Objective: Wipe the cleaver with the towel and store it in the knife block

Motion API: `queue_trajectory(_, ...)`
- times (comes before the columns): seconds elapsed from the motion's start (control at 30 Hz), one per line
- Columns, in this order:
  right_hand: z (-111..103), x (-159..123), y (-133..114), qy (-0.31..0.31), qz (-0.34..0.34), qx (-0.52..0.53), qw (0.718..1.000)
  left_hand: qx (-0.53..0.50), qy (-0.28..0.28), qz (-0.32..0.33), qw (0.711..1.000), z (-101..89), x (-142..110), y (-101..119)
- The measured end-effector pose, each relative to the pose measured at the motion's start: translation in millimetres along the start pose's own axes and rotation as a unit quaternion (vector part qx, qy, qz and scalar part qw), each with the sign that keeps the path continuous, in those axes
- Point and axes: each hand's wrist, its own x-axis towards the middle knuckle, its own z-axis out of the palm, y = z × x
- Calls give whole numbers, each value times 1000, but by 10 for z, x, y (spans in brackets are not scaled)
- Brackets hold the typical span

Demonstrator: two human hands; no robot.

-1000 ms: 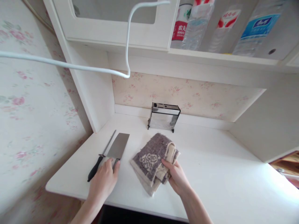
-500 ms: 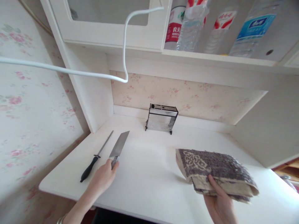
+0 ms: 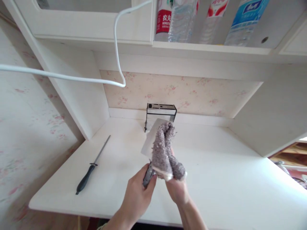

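My left hand is closed round the handle of a cleaver, whose broad blade points up and away from me. A fuzzy grey-brown towel is bunched in my right hand, folded over the right edge of the blade. The towel covers most of my right fingers and part of the blade. To the left, a sharpening steel with a black handle lies on the white table.
A slim metal knife rack stands at the back of the table. Above hangs a white cabinet with plastic bottles on its open shelf. A white cable crosses the upper left in front of me.
The cleaver has been lifted off the table's left side and moved right. My right hand has brought the towel leftward onto the blade. The view has shifted slightly.
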Motion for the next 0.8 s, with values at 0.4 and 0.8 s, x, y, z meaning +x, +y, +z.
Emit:
queue_trajectory(0.4, 69, 17, 196, -29, 5, 147, 989, 233, 4, 152, 960, 142, 21, -257)
queue_trajectory(0.8, 209, 108, 362, 143, 40, 80, 986, 312, -94, 195, 925, 194, -152, -550)
